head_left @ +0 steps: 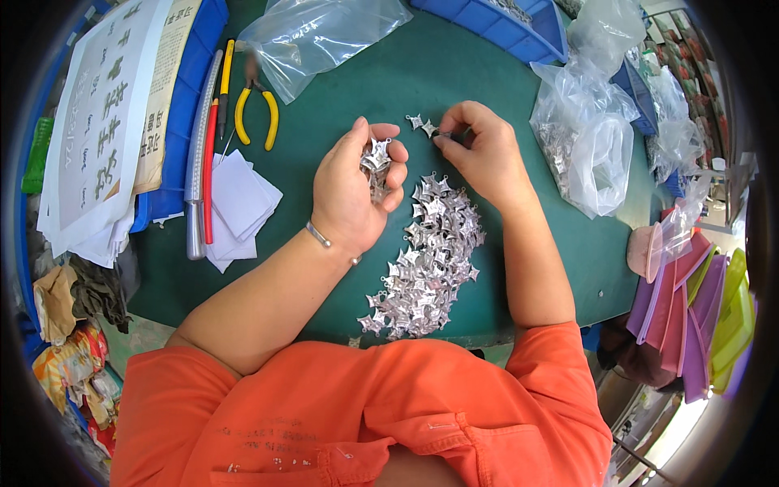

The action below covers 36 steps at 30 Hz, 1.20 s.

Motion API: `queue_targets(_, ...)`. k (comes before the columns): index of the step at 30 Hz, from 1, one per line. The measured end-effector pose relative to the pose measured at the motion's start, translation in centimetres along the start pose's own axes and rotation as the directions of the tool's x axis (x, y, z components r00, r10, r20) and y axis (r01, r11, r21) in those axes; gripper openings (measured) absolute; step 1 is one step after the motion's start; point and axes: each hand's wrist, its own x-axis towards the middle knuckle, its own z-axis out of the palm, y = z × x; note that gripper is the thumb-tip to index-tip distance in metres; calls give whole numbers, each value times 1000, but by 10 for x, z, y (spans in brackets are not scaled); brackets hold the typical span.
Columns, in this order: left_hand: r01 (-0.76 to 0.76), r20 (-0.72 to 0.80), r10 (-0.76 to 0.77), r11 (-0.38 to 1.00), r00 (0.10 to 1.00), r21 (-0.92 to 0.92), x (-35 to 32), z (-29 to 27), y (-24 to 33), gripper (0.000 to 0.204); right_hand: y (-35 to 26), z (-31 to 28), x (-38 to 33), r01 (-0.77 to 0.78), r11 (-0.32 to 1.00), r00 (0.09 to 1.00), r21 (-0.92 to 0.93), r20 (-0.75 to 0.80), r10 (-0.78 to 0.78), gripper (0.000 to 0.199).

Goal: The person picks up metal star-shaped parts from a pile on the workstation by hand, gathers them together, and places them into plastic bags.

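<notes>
A heap of small silver star-shaped metal charms point(428, 258) lies on the green table mat point(422, 81) in front of me. My left hand point(357, 188) is curled around a stack of these charms point(376, 162), held upright above the mat. My right hand point(480, 150) rests on the mat just beyond the heap, its fingertips pinching a single charm point(430, 130). One more loose charm point(415, 122) lies beside that one. A thin silver bracelet point(318, 234) circles my left wrist.
Yellow-handled pliers point(256, 109), a red-and-yellow tool point(219, 105) and white paper squares point(237, 203) lie at left beside printed sheets point(105, 122). Clear plastic bags point(324, 32) sit at the back, and bags with metal parts point(586, 138) at right. Blue bins point(519, 24), coloured pouches point(698, 316).
</notes>
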Motion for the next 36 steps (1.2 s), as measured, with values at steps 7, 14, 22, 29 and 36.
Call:
queue_targets(7,-6,-35,7,1000,999,26,-2,3,-1,30,30,-31,-7,234,972,968,-37,103,-229,16)
queue_targets(14,-13,-23,14,999,1000,51,-1,3,-1,30,35,-32,-17,51,999,990,20,-135,-48,13)
queue_targets(22,-11,-5,12,999,1000,54,-1,2,-1,29,42,-34,-18,-26,994,988,109,-149,43,13)
queue_targets(29,-7,-7,7,999,1000,42,0,2,-1,29,41,-36,-18,-90,979,995,185,60,80,9)
queue_targets(36,-11,-16,11,999,1000,46,-1,2,0,29,20,-4,-12,315,947,948,-65,-31,-318,15)
